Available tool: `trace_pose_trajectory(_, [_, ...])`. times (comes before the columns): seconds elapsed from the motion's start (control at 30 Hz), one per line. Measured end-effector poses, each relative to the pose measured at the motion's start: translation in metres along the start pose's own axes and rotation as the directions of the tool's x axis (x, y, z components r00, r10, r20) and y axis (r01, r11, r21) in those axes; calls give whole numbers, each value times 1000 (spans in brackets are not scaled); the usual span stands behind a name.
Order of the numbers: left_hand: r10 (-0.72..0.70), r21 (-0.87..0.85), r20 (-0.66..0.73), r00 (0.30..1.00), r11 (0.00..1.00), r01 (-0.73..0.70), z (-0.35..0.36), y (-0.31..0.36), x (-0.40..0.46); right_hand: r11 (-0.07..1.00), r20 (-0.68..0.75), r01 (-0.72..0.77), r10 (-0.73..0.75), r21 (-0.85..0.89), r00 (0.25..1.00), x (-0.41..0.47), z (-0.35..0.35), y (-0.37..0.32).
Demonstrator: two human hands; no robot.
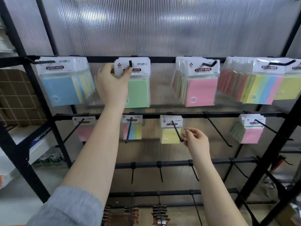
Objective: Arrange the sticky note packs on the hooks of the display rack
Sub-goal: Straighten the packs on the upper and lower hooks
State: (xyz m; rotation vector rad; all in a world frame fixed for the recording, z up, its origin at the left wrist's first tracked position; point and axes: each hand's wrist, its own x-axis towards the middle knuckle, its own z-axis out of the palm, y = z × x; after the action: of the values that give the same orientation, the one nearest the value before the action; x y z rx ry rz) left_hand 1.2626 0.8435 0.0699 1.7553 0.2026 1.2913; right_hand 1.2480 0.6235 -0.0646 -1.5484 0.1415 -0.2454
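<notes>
A black display rack (104, 115) carries sticky note packs on hooks. My left hand (110, 82) grips the white header of the green packs (138, 93) hanging on the second hook (130, 63) of the top row. My right hand (196, 141) pinches the tip of the hook (176, 131) in the second row that bears yellow packs (169, 135). The top row also holds blue packs (61, 90), pink packs (201, 92) and multicolour packs (260, 88).
The second row has a pink pack (83, 133), a multicolour pack (135, 131), pink packs (251, 134) at the right and a bare hook (218, 130). Lower rows show bare hooks (160, 172) and dark clips (160, 211). Boxes (39, 144) stand at the left.
</notes>
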Motion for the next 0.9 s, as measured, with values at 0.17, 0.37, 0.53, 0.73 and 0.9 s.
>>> trace_pose_trajectory(0.17, [1,-33,-3,1000,999,-1,3,-2,2,999,-6,-50,50,8,999,8,3,10])
trace_pose_trajectory(0.37, [-27,-81,3,1000,996,28,-3,-6,-6,998,-23,-52,52,-42,998,19,9,21])
trace_pose_trajectory(0.53, [-133,-88,21,991,987,135,-18,-19,-33,992,-17,-39,37,-121,999,25,12,28])
trace_pose_trajectory(0.73, [-290,62,72,954,956,286,-37,-49,-60,982,21,-31,36,-189,999,36,22,39])
trace_pose_trajectory(0.9, [-363,159,112,925,925,344,-48,-67,-69,973,27,-52,59,-224,998,51,30,40])
